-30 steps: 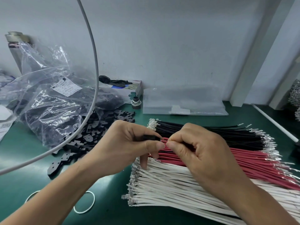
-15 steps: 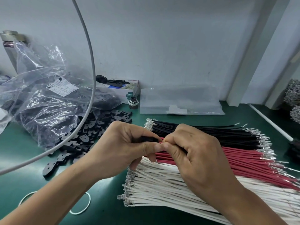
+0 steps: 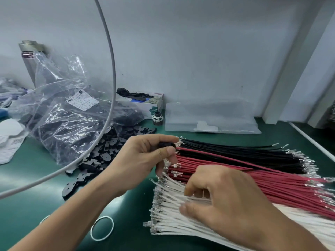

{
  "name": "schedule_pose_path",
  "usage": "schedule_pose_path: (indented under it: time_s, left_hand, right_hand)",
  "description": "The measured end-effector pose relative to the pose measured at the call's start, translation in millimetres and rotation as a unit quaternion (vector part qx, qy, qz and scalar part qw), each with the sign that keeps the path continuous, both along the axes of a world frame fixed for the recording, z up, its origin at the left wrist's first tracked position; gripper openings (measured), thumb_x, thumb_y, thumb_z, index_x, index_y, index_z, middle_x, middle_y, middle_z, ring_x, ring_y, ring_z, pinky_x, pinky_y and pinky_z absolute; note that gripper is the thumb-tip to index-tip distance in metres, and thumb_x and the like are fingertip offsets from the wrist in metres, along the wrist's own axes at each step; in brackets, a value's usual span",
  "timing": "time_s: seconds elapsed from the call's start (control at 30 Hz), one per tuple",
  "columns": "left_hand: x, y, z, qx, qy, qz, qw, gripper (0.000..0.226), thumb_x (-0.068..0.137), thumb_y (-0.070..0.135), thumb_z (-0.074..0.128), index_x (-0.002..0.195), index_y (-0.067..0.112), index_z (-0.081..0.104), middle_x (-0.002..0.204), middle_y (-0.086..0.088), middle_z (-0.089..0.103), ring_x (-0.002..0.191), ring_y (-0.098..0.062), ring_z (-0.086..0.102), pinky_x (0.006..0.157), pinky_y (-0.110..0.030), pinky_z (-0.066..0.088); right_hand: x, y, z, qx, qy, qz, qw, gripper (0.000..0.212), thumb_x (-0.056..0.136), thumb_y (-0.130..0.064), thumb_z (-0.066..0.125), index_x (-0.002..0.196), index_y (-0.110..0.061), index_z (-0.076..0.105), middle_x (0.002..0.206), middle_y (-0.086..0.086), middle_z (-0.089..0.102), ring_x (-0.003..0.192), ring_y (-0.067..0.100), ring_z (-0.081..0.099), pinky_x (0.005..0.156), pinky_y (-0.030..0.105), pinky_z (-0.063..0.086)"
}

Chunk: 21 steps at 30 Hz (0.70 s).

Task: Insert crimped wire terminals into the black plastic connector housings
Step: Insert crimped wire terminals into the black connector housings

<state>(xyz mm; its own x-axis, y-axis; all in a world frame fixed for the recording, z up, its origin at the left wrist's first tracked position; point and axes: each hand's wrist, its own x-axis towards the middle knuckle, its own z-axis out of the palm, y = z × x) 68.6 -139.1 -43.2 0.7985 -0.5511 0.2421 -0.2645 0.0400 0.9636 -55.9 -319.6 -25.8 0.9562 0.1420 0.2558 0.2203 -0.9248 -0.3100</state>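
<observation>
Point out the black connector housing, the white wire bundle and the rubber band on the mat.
black connector housing (image 3: 165, 144), head view, dark body showing between finger and thumb.
white wire bundle (image 3: 168, 212), head view, strands near the terminal ends.
rubber band (image 3: 112, 225), head view, its right-hand arc.

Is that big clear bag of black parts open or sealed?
Open: black parts spill from the plastic bag onto the green table.

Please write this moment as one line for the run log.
step: fetch next wire | left hand: holds black housing | right hand: fingers on white wires | red wire: seems to run from housing
</observation>
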Motion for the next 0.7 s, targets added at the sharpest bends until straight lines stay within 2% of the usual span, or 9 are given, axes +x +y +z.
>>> schedule_pose_path:
  time_s: [0.1,0.2,0.27,0.37,0.5,0.6,0.7]
  left_hand:
    - [0.0,-0.7,-1.3,-0.004,0.003,-0.004,1.000,0.029,0.085,0.017,0.071,0.114,0.010,0.075,0.084,-0.017,0.077,0.048,-0.017,0.054,0.044,-0.013,0.041]
    - [-0.1,-0.3,-1.4,0.003,0.008,-0.005,1.000,0.025,0.086,0.017,0.072,0.110,0.013,0.077,0.087,-0.015,0.079,0.048,-0.016,0.056,0.042,-0.018,0.037]
    - [0.7,0.6,-1.2,0.006,0.012,-0.001,1.000,0.023,0.085,0.019,0.073,0.107,0.015,0.079,0.089,-0.014,0.080,0.049,-0.016,0.058,0.043,-0.024,0.033]
    - [2.0,1.0,-0.6,0.007,0.016,0.001,1.000,0.023,0.083,0.022,0.075,0.105,0.018,0.079,0.091,-0.013,0.080,0.050,-0.017,0.059,0.043,-0.024,0.034]
    - [4.3,3.8,-0.5,0.008,0.032,-0.018,0.999,0.027,0.079,0.022,0.079,0.105,0.016,0.080,0.085,-0.011,0.080,0.047,-0.014,0.060,0.042,-0.022,0.040]
    - [4.5,5.2,-0.2,-0.003,0.051,-0.046,0.998,0.030,0.077,0.024,0.082,0.106,0.014,0.081,0.093,-0.016,0.080,0.046,-0.014,0.061,0.041,-0.021,0.043]
    - [4.3,5.9,0.3,-0.014,0.055,-0.072,0.996,0.030,0.079,0.023,0.083,0.107,0.013,0.080,0.095,-0.018,0.079,0.045,-0.014,0.062,0.042,-0.021,0.044]
  right_hand:
    - [3.7,-1.1,-3.1,0.036,0.020,0.004,0.999,0.020,0.080,-0.058,0.069,0.092,-0.044,0.065,0.101,-0.033,0.057,0.093,-0.008,0.054,0.067,0.014,0.036]
    - [4.3,-5.7,-2.7,0.040,0.025,0.005,0.999,0.010,0.084,-0.049,0.069,0.090,-0.042,0.065,0.100,-0.034,0.058,0.093,-0.007,0.056,0.069,0.015,0.037]
    - [3.9,-8.4,-2.8,0.040,0.018,0.005,0.999,0.006,0.088,-0.046,0.065,0.088,-0.040,0.064,0.100,-0.032,0.059,0.093,-0.006,0.056,0.070,0.017,0.037]
    - [3.8,-11.0,0.3,0.058,0.000,0.012,0.998,0.007,0.093,-0.044,0.057,0.090,-0.039,0.060,0.100,-0.029,0.059,0.091,-0.002,0.057,0.069,0.018,0.040]
    - [3.0,-18.9,10.6,0.178,-0.040,0.001,0.983,0.007,0.091,-0.041,0.058,0.092,-0.038,0.064,0.086,-0.016,0.065,0.075,0.008,0.060,0.064,0.023,0.046]
    - [2.4,-23.5,10.4,0.118,-0.144,-0.034,0.982,0.012,0.094,-0.038,0.057,0.084,-0.037,0.063,0.088,-0.015,0.062,0.081,0.008,0.060,0.061,0.023,0.046]
    - [2.3,-18.5,6.9,0.067,-0.198,-0.046,0.977,0.012,0.094,-0.035,0.057,0.084,-0.036,0.064,0.083,-0.014,0.056,0.072,0.011,0.057,0.058,0.030,0.048]
